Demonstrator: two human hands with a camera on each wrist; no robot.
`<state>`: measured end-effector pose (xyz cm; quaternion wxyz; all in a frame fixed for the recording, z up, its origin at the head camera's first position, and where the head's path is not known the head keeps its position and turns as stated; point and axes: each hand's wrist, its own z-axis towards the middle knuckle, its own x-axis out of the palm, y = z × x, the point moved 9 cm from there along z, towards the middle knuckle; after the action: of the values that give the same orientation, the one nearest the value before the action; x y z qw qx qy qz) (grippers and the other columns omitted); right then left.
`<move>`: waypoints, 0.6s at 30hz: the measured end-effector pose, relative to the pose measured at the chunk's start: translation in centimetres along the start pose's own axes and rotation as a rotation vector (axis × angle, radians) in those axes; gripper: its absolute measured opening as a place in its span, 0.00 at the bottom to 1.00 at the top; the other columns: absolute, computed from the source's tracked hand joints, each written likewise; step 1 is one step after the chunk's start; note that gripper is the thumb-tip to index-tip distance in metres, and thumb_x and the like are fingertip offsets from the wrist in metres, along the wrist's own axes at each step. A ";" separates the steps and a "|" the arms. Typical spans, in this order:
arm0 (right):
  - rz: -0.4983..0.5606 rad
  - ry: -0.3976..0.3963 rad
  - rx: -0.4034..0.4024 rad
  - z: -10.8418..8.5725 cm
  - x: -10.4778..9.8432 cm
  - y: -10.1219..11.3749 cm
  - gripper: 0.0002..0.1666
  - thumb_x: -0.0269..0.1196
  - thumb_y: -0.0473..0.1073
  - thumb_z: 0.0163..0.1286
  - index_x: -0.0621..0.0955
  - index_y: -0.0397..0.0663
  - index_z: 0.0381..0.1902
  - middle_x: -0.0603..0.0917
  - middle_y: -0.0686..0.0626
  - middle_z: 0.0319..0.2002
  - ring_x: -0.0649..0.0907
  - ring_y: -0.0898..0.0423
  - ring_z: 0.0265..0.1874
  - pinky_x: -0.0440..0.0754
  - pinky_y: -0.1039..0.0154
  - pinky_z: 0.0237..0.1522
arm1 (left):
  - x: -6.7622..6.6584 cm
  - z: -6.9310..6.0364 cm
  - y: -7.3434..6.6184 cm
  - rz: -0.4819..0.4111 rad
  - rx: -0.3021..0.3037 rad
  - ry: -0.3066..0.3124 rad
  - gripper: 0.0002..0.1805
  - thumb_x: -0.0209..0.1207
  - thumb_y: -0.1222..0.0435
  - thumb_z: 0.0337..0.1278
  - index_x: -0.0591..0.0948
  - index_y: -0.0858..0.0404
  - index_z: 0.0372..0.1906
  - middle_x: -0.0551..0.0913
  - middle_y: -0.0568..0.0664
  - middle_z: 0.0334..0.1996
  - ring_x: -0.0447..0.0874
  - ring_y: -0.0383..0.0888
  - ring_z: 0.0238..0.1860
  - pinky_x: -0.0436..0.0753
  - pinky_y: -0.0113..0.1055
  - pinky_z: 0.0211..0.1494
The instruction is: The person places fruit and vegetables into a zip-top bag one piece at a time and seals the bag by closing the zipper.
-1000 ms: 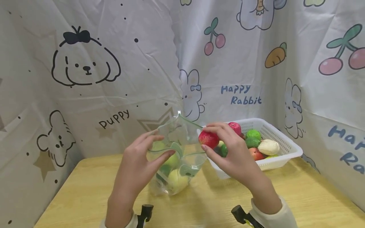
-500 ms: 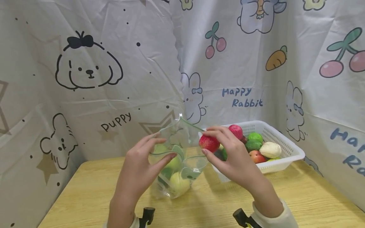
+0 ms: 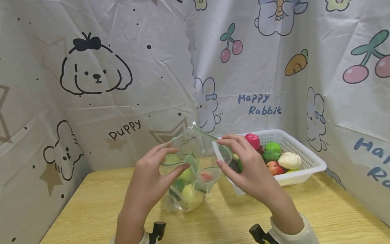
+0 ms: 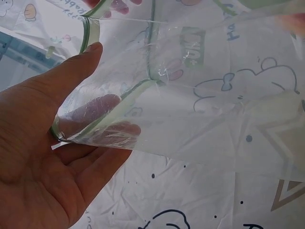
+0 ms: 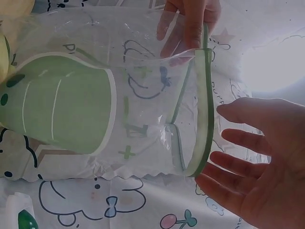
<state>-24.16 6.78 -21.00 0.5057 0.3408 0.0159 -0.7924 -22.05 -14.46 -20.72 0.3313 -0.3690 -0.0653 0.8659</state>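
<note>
A clear zip bag (image 3: 195,152) with green edging stands on the table with its mouth spread. My left hand (image 3: 149,173) holds the left side of its mouth, thumb and fingers around the plastic; in the left wrist view the fingertips show through the film. My right hand (image 3: 246,162) is at the right side of the mouth, fingers apart with nothing between them. A blurred red fruit (image 3: 206,176) is inside the bag, above a pale yellow-green round fruit (image 3: 192,195). Other green pieces in the bag are partly hidden by the plastic and print.
Behind my right hand stands a white perforated basket (image 3: 313,166). It contains a pink-red fruit (image 3: 252,140), green pieces (image 3: 272,151), a cream-white piece (image 3: 289,160) and a red-orange fruit (image 3: 275,167). Printed cloth (image 3: 152,74) hangs around the wooden table (image 3: 91,203).
My right hand has let go of the red fruit, which is now lower and inside the bag. Both hands stay almost in place; the head view has shifted slightly.
</note>
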 end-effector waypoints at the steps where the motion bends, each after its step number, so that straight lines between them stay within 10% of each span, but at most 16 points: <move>1: 0.000 -0.002 -0.002 0.0 0.0 0.0 0.26 0.71 0.37 0.65 0.80 0.47 0.61 0.77 0.48 0.62 0.78 0.50 0.63 0.80 0.49 0.61 | 0.0 0.0 0.0 0.002 -0.002 0.001 0.25 0.78 0.55 0.48 0.86 0.62 0.49 0.85 0.53 0.56 0.82 0.54 0.61 0.82 0.48 0.62; 18: -0.019 -0.015 0.020 -0.1 -0.7 -0.3 0.24 0.70 0.38 0.66 0.81 0.44 0.59 0.78 0.46 0.63 0.78 0.47 0.63 0.78 0.45 0.62 | 0.0 -0.1 0.0 -0.002 -0.013 0.006 0.25 0.77 0.54 0.49 0.86 0.62 0.50 0.84 0.53 0.56 0.82 0.54 0.60 0.82 0.48 0.62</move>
<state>-24.16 7.50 -20.75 0.4947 0.3398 0.0073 -0.7998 -22.01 -14.52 -20.75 0.3297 -0.3735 -0.0703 0.8642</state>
